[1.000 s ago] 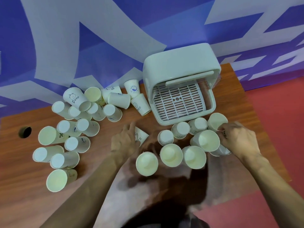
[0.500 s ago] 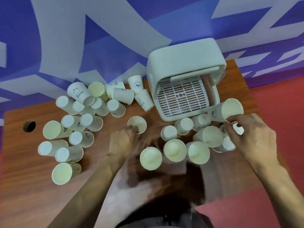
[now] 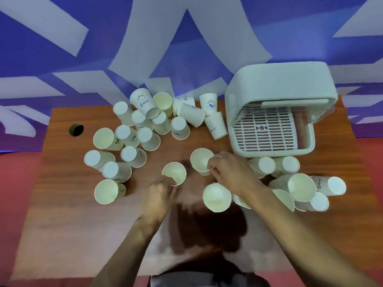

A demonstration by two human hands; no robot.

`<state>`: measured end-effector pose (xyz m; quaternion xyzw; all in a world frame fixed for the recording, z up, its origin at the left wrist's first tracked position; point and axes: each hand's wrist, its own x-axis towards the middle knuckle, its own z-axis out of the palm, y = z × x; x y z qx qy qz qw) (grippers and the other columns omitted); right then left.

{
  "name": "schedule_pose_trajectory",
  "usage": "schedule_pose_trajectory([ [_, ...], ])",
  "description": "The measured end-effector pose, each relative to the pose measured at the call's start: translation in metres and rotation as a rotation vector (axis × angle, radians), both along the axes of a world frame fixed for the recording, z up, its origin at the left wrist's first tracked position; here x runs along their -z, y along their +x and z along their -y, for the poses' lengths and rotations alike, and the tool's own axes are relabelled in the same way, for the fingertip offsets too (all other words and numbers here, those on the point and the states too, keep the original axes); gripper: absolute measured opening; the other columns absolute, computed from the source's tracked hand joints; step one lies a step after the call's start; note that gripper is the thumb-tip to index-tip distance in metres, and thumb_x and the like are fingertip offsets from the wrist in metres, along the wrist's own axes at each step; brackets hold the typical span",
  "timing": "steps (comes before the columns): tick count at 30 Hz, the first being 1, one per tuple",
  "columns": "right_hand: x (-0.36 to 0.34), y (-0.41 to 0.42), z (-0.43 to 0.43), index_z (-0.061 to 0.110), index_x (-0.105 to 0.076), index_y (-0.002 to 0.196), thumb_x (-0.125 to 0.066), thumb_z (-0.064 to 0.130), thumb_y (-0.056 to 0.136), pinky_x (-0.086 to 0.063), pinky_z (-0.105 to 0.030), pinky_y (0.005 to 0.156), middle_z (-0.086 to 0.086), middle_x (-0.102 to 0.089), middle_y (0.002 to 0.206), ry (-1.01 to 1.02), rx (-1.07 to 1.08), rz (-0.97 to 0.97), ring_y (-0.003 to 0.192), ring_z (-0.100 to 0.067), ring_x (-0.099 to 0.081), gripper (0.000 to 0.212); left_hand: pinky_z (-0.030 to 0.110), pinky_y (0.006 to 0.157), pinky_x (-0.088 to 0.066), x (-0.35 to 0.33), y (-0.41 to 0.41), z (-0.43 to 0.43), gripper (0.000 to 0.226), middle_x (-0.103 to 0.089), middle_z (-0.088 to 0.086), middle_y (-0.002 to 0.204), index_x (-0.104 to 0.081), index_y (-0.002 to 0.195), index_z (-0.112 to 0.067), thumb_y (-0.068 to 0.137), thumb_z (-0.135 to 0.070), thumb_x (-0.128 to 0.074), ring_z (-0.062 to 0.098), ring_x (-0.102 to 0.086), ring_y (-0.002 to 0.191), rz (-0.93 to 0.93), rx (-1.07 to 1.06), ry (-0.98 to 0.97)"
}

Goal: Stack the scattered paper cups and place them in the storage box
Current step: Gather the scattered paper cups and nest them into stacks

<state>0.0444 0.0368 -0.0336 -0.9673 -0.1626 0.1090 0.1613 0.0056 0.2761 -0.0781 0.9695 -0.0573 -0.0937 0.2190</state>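
Fingers (image 3: 215,162) of right hand (image 3: 232,172): curled; rim of upright cup (image 3: 200,160) is pinched, left of storage box (image 3: 279,85). Left hand (image 3: 159,193): second cup (image 3: 174,172) is pinched, farther left.

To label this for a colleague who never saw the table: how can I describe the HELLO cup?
Find the white storage box at the wooden table's far right. Beside its left wall is the HELLO cup. Only this one shows a small smiley above the word HELLO; the cup behind it carries a round blue emblem.
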Motion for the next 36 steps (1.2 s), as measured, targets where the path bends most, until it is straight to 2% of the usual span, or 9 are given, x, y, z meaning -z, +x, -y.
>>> schedule_pose_trajectory([
  [3, 0.02, 0.02, -0.003, 0.028, -0.069, 0.106, -0.063, 0.015, 0.086, -0.053, -0.038, 0.074, 0.002, -0.069, 0.104, -0.151, -0.052, -0.207, 0.095, -0.025, -0.064, 0.024, 0.017, 0.055, -0.03, 0.007, 0.004, 0.004, 0.009, -0.069, 0.006, 0.083, -0.072, 0.08, -0.012, 0.076, -0.012, -0.08, 0.026, -0.065, 0.064, -0.045, -0.022, -0.082],
  [6, 0.031, 0.028, -0.005, 0.032, -0.069, 0.113, -0.061, 0.015, 0.087, -0.051, -0.033, 0.077, 0.001, -0.069, 0.112, -0.2, -0.055, -0.289, 0.1, -0.026, -0.065, 0.032, 0.031, 0.063, -0.05, 0.023, 0.006, 0.003, 0.014, -0.067, 0.006, 0.087, -0.071, 0.083, -0.015, 0.082, -0.028, -0.068, 0.028, -0.065, 0.074, -0.127, -0.032, -0.087],
  [10, 0.03, 0.028, -0.007, 0.03, -0.068, 0.116, -0.059, 0.01, 0.088, -0.051, -0.033, 0.079, 0.0, -0.068, 0.116, -0.255, -0.078, -0.295, 0.103, -0.026, -0.064, 0.035, 0.038, 0.061, -0.055, 0.04, 0.006, -0.002, 0.033, -0.067, 0.005, 0.086, -0.07, 0.08, -0.018, 0.081, -0.046, -0.053, 0.029, -0.065, 0.074, -0.115, -0.002, -0.022],
  [14, 0.025, 0.025, -0.01, 0.027, -0.064, 0.125, -0.057, 0.004, 0.087, -0.045, -0.03, 0.079, -0.001, -0.068, 0.116, -0.241, -0.12, -0.282, 0.104, -0.027, -0.064, 0.045, 0.035, 0.057, -0.055, 0.024, 0.008, -0.005, 0.019, -0.068, 0.002, 0.088, -0.07, 0.087, -0.02, 0.076, -0.036, -0.067, 0.028, -0.067, 0.075, -0.076, 0.045, 0.079],
  [18, 0.006, 0.016, 0.005, 0.029, -0.064, 0.125, -0.054, 0.003, 0.086, -0.051, -0.035, 0.082, 0.011, -0.066, 0.126, -0.119, -0.095, -0.176, 0.11, -0.019, -0.064, 0.048, 0.027, 0.051, -0.048, -0.008, 0.005, -0.001, 0.025, -0.069, -0.009, 0.095, -0.069, 0.092, -0.028, 0.067, -0.024, -0.071, 0.021, -0.067, 0.07, -0.018, 0.117, 0.135],
  [25, -0.023, -0.011, 0.098, 0.022, -0.07, 0.107, -0.062, 0.028, 0.089, -0.054, -0.039, 0.07, -0.003, -0.072, 0.103, -0.229, 0.376, -0.059, 0.091, -0.028, -0.067, 0.021, 0.021, 0.047, -0.03, -0.054, 0.025, 0.04, 0.022, -0.068, -0.011, 0.083, -0.069, 0.094, -0.028, 0.074, -0.022, -0.075, 0.018, -0.062, 0.062, 0.188, 0.152, 0.067],
  [28, -0.021, -0.019, 0.117, 0.024, -0.065, 0.118, -0.062, 0.042, 0.087, -0.051, -0.036, 0.078, -0.001, -0.069, 0.111, -0.369, 0.407, -0.161, 0.103, -0.024, -0.063, 0.036, 0.021, 0.049, -0.032, -0.061, 0.049, 0.08, 0.014, -0.068, -0.008, 0.084, -0.068, 0.098, -0.027, 0.084, -0.029, -0.069, 0.019, -0.063, 0.063, 0.171, 0.295, 0.004],
  [32, -0.01, -0.021, 0.113, 0.026, -0.061, 0.124, -0.061, 0.05, 0.085, -0.046, -0.034, 0.09, 0.003, -0.069, 0.115, -0.426, 0.394, -0.204, 0.107, -0.021, -0.062, 0.046, 0.034, 0.066, -0.05, -0.053, 0.066, 0.141, 0.027, -0.064, -0.006, 0.106, -0.061, 0.113, -0.027, 0.094, -0.042, -0.05, 0.021, -0.063, 0.09, -0.024, 0.447, 0.007],
  [36, 0.007, -0.02, 0.11, 0.021, -0.065, 0.112, -0.067, 0.051, 0.079, -0.047, -0.034, 0.089, 0.002, -0.07, 0.105, -0.457, 0.409, -0.171, 0.098, -0.02, -0.064, 0.044, 0.031, 0.066, -0.038, -0.041, 0.067, 0.182, 0.035, -0.063, 0.003, 0.11, -0.059, 0.115, -0.017, 0.095, -0.045, -0.049, 0.024, -0.061, 0.097, -0.062, 0.518, 0.219],
])
